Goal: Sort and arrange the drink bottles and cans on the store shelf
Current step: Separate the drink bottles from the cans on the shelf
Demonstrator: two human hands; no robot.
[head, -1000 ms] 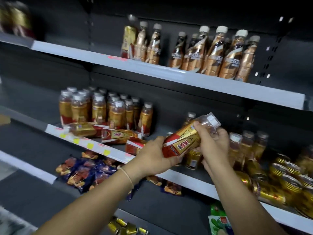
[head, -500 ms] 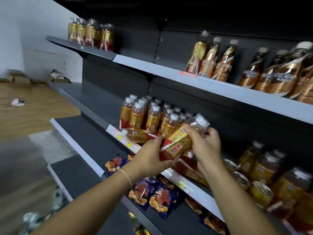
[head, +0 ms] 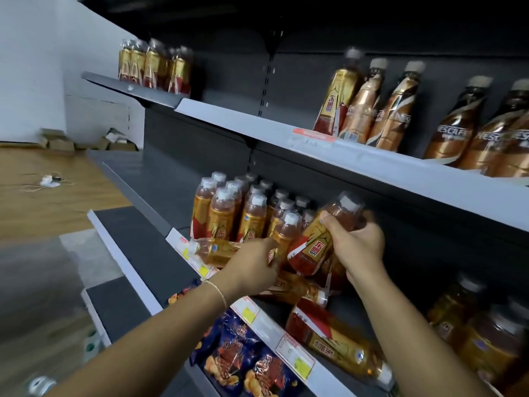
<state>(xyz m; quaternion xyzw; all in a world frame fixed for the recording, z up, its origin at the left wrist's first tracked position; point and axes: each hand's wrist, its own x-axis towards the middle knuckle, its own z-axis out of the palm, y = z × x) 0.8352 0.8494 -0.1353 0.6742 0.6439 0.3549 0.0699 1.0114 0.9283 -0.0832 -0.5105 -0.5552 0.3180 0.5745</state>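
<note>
A gold-and-red drink bottle [head: 312, 247] with a clear cap is tilted in front of the middle shelf [head: 264, 318]; my right hand [head: 356, 243] grips its upper part. My left hand [head: 253, 263] reaches over a similar bottle lying on its side [head: 217, 250] at the shelf's front edge, fingers curled round its labelled end. Behind them stands a block of several upright bottles [head: 246, 213] of the same kind. Two more such bottles [head: 297, 287] [head: 337, 345] lie on their sides further right.
The upper shelf [head: 372, 164] carries brown coffee bottles [head: 395, 110] and one gold-red bottle [head: 335, 101]; more gold bottles [head: 154, 64] stand at its far left. Upright bottles [head: 486, 333] fill the right of the middle shelf. Snack bags [head: 237, 356] lie on the shelf below.
My view swung left along the shelf. My left hand left the base of the held bottle and went down onto the lying bottle. My right hand carried its bottle toward the upright block.
</note>
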